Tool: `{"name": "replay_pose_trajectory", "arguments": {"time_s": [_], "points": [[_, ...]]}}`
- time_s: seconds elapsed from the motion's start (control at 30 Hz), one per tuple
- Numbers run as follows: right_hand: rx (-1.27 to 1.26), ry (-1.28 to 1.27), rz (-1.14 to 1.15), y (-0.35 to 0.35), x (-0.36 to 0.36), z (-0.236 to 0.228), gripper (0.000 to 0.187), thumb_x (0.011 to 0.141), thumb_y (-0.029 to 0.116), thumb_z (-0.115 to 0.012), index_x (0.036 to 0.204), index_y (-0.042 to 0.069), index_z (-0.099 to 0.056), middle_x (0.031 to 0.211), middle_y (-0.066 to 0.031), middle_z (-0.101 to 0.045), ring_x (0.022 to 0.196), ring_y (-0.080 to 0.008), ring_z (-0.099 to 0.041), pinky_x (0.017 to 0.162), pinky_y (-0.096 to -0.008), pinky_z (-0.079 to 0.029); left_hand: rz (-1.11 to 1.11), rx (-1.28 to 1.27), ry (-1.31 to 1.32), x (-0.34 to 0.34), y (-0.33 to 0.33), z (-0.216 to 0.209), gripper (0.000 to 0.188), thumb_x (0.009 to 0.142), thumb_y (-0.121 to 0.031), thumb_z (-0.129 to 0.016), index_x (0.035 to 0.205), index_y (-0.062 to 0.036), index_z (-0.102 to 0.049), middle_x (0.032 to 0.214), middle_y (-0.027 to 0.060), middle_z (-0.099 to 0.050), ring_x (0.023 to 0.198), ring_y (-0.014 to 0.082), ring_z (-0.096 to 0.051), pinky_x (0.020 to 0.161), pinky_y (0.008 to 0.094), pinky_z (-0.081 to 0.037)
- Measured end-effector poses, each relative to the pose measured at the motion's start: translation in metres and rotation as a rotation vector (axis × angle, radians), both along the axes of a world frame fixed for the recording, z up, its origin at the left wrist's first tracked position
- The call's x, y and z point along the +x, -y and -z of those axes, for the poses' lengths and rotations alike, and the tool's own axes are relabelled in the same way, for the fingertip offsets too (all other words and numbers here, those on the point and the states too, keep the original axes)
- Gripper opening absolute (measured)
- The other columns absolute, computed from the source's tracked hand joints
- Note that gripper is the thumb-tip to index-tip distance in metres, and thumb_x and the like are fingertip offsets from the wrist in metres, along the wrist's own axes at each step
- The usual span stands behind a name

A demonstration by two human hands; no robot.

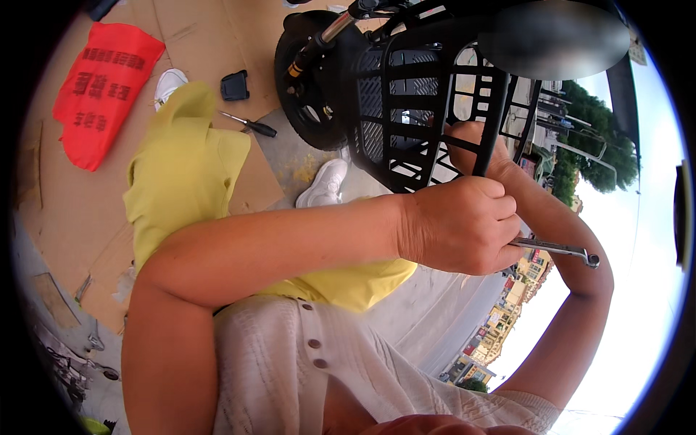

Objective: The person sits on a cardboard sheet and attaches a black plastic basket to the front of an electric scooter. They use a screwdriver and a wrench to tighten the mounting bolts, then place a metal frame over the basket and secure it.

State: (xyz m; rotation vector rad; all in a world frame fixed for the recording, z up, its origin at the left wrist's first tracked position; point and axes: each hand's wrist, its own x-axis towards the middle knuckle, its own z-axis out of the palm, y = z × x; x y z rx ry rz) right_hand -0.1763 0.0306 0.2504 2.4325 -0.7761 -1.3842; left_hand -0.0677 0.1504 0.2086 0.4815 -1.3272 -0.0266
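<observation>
My left hand (460, 225) is closed in a fist around a metal wrench (554, 248), whose ring end sticks out to the right. Beyond it is a black slatted basket (413, 87) on the front of a two-wheeled vehicle. My right hand (471, 141) is at the basket's right side, with curled fingers reaching in among the bars. Those bars partly cover the fingers, so what they grip is hidden. The left fist is just in front of the basket's near rim. The vehicle's front wheel (312, 119) and fork (319, 47) show to the basket's left.
A screwdriver (254, 126) with a black handle and a small black case-like piece (234, 85) lie near the wheel. Flattened cardboard (203, 29) covers the ground, with a red printed bag (101, 94) on it. Loose tools (94, 335) lie lower left. My white shoe (324, 183) is beside the wheel.
</observation>
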Motion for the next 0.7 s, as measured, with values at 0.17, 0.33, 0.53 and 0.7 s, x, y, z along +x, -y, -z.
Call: {"name": "replay_pose_trajectory", "arguments": {"time_s": [0.17,0.33,0.53,0.7], "points": [[0.086,0.292,0.262,0.014,-0.022,0.013,0.016,0.085,0.012,-0.056,0.098,0.006,-0.064,0.071,-0.015,-0.065,0.07,-0.0298,-0.068,0.057,-0.0412,-0.052,0.036,0.021,0.028,0.003,-0.003,-0.002,0.013,0.076,-0.016,-0.068,0.069,-0.0104,-0.059,0.064,-0.0022,-0.048,0.063,0.015,-0.05,0.052,0.0271,-0.036],[0.23,0.52,0.907,0.022,-0.023,0.021,0.02,0.09,0.015,-0.057,0.102,0.002,-0.068,0.065,-0.0086,-0.06,0.056,-0.0166,-0.057,0.05,-0.0327,-0.046,0.039,0.031,0.041,0.004,-0.002,0.001,0.014,0.074,-0.015,-0.07,0.069,-0.011,-0.058,0.065,-0.002,-0.047,0.062,0.015,-0.049,0.051,0.0277,-0.035],[0.036,0.38,0.467,0.012,-0.025,0.016,0.02,0.085,0.015,-0.055,0.088,0.001,-0.069,0.077,-0.0152,-0.068,0.077,-0.0251,-0.069,0.059,-0.0365,-0.051,-0.027,-0.025,0.028,0.002,0.003,-0.004,0.011,0.072,-0.011,-0.071,0.07,-0.0128,-0.06,0.064,-0.0021,-0.045,0.062,0.0144,-0.047,0.05,0.0282,-0.033],[-0.11,0.152,-0.467,-0.008,-0.022,0.016,0.007,0.077,0.015,-0.061,0.081,0.009,-0.062,0.07,-0.0067,-0.063,0.071,-0.0199,-0.068,0.054,-0.0332,-0.053,-0.039,-0.067,0.034,0.003,0.007,-0.001,0.01,0.071,-0.011,-0.071,0.072,-0.0135,-0.062,0.064,-0.0023,-0.045,0.061,0.0142,-0.047,0.05,0.0286,-0.033]]}}
